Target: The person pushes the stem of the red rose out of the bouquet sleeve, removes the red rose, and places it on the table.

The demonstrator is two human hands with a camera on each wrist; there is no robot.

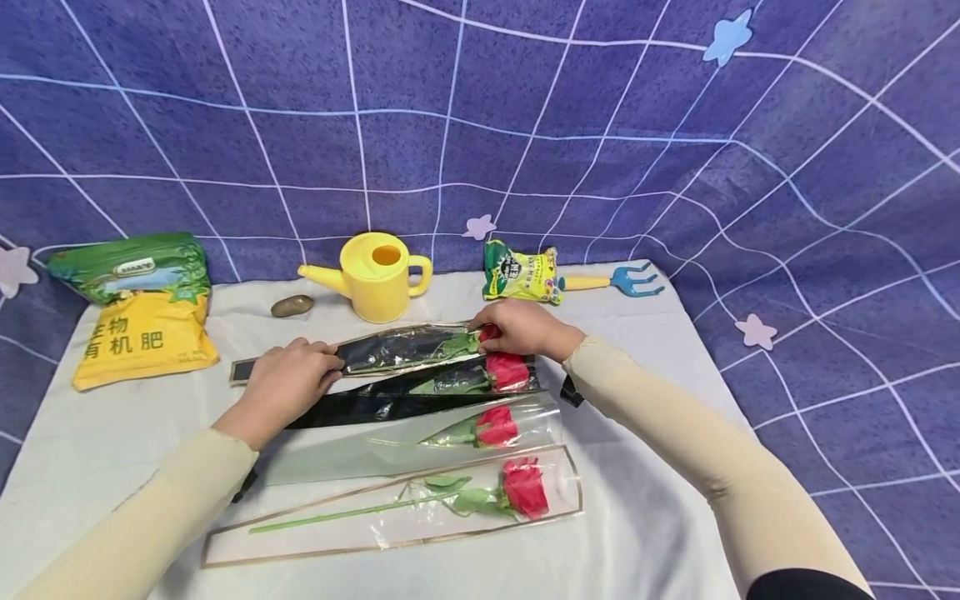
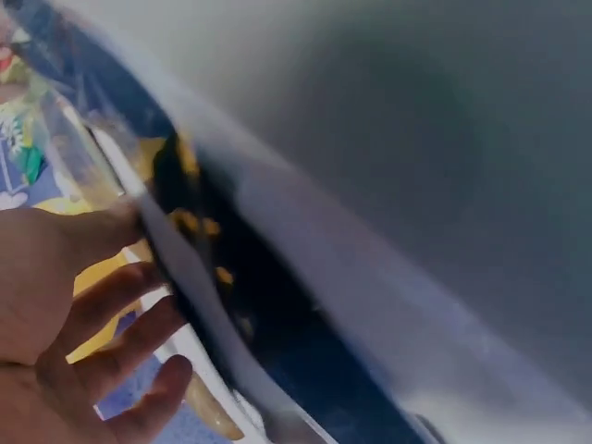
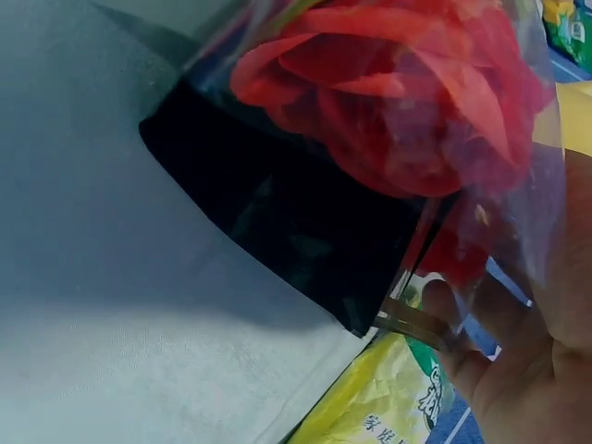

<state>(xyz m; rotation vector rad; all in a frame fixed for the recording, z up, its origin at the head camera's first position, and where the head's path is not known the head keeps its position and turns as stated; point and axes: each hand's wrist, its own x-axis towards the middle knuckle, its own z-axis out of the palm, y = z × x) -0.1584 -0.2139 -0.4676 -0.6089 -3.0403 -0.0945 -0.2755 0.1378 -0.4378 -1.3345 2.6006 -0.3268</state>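
Observation:
Four wrapped roses lie side by side. The farthest, a rose in a black-backed clear sleeve (image 1: 405, 348), is held between both hands. My left hand (image 1: 288, 383) grips its stem end; in the left wrist view the fingertips meet the edge of a dark sleeve (image 2: 268, 314). At the bloom end my right hand (image 1: 521, 327) pinches the sleeve, partly covering the red bloom. Just nearer are a second rose (image 1: 507, 372) in black wrap, a third rose (image 1: 497, 427) in a frosted sleeve, and a rose (image 1: 525, 487) in a clear gold-edged sleeve. A red bloom (image 3: 388, 92) fills the right wrist view.
Along the back of the white cloth (image 1: 637, 533) stand a yellow-green fertilizer bag (image 1: 142, 317), a brown stone (image 1: 292, 306), a yellow watering can (image 1: 378, 283), a small green-yellow packet (image 1: 520, 273) and a blue hand fork (image 1: 630, 281). A purple gridded curtain (image 1: 300, 150) hangs behind.

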